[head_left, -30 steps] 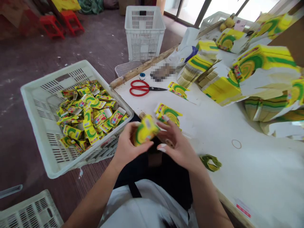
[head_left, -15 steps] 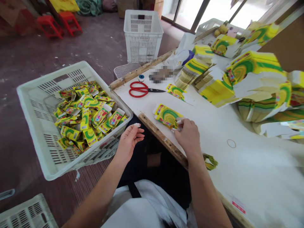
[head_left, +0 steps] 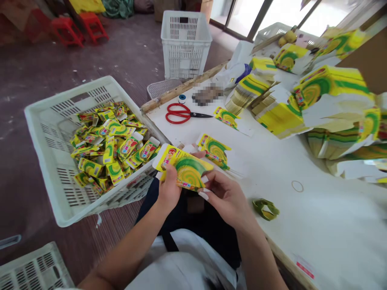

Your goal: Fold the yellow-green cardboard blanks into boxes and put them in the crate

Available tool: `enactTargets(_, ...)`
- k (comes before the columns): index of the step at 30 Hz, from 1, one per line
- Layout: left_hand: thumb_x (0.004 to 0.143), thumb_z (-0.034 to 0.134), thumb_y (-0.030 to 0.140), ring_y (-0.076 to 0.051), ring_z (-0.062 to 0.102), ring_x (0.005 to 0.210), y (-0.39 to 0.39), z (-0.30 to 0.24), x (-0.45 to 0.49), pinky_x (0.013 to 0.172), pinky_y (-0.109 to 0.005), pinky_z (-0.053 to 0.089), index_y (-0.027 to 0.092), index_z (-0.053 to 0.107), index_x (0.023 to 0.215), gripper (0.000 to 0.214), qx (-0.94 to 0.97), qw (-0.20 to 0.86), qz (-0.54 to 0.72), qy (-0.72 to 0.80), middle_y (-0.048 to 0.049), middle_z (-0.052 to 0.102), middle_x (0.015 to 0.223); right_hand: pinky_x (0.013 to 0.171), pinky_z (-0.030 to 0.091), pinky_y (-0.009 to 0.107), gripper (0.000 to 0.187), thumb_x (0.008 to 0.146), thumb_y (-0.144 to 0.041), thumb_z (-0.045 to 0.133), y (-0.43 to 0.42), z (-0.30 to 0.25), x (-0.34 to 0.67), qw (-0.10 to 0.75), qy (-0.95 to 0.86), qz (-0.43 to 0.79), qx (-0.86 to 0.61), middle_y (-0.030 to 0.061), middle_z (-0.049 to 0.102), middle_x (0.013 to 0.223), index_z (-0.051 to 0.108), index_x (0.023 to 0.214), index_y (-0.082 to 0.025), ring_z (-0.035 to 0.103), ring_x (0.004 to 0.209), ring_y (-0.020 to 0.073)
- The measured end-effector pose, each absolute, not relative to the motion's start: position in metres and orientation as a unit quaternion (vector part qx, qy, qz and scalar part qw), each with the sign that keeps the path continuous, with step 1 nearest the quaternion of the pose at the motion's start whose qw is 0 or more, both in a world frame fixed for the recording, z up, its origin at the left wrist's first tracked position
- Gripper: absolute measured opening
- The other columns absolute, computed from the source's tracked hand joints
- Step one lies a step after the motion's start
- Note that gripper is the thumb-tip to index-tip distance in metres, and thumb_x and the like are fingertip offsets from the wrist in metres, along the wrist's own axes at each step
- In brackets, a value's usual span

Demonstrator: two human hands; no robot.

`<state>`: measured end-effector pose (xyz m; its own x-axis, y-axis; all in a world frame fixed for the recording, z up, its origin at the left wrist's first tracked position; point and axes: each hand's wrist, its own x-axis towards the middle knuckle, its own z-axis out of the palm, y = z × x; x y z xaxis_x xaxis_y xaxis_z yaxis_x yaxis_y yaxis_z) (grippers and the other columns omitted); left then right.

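- Through the head camera I see a yellow carton (head_left: 187, 167) held between both hands over the lap, just off the table edge; it carries green swirls and a red-and-white logo whose lettering I cannot read, and a white flap sticks out at its left end.
- My view shows the left hand (head_left: 169, 193) gripping the carton's near-left side, thumb on top; the right hand (head_left: 228, 199) pinches its right end with bent fingers.
- Just beyond, 1 similar carton (head_left: 214, 151) lies on the white table (head_left: 263, 165); another printed piece (head_left: 226, 117) lies near the tips of the red-handled scissors (head_left: 193, 114).
- To the left, a white slatted crate (head_left: 45, 114) holds a jumbled heap of small yellow boxes (head_left: 111, 145); their colourful logos are too small for me to read.
- On the right I make out stacks of printed cartons (head_left: 332, 86) with the same swirl.
- Near the table's close edge is a red-and-white label (head_left: 305, 270), its print unreadable to me.
- Beyond the table stands a tall white crate (head_left: 186, 56), and farther left, 2 red stools (head_left: 68, 31).
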<state>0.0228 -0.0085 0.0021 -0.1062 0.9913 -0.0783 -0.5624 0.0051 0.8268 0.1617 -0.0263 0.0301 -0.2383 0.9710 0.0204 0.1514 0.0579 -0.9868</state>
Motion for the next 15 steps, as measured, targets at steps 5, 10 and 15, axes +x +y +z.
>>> enactTargets(5,0.073,0.055,0.080,-0.029,0.066,0.112,-0.011,0.000,0.020,0.094,-0.037,0.055,0.023,0.070,0.105,0.067,0.286,0.531,0.687,0.405,-0.0073,0.075,0.102,0.084,0.049,0.032,0.030,0.075,-0.020,0.070,-0.036,0.027,0.153,0.440,-0.582,0.501,-0.465,0.0034,0.062,0.105,0.060,0.103,-0.025,0.058,0.097,0.0188)
enactTargets(10,0.068,0.063,0.079,-0.026,0.069,0.083,-0.013,0.020,0.027,0.078,-0.036,0.058,0.019,0.069,0.085,0.063,0.250,0.579,0.679,0.377,-0.0047,0.067,0.073,0.060,0.043,0.025,0.014,0.075,-0.026,0.070,-0.040,0.024,0.141,0.423,-0.539,0.550,-0.478,-0.0040,0.055,0.067,0.056,0.077,-0.022,0.050,0.063,0.0126)
enactTargets(15,0.062,0.064,0.082,-0.011,0.048,0.051,-0.007,0.026,0.030,0.059,-0.028,0.051,0.021,0.055,0.070,0.062,0.191,0.567,0.716,0.361,0.0048,0.047,0.059,0.064,0.047,0.026,0.031,0.072,-0.035,0.075,-0.047,0.020,0.130,0.431,-0.488,0.588,-0.479,-0.0032,0.059,0.074,0.057,0.093,-0.022,0.055,0.065,0.0126)
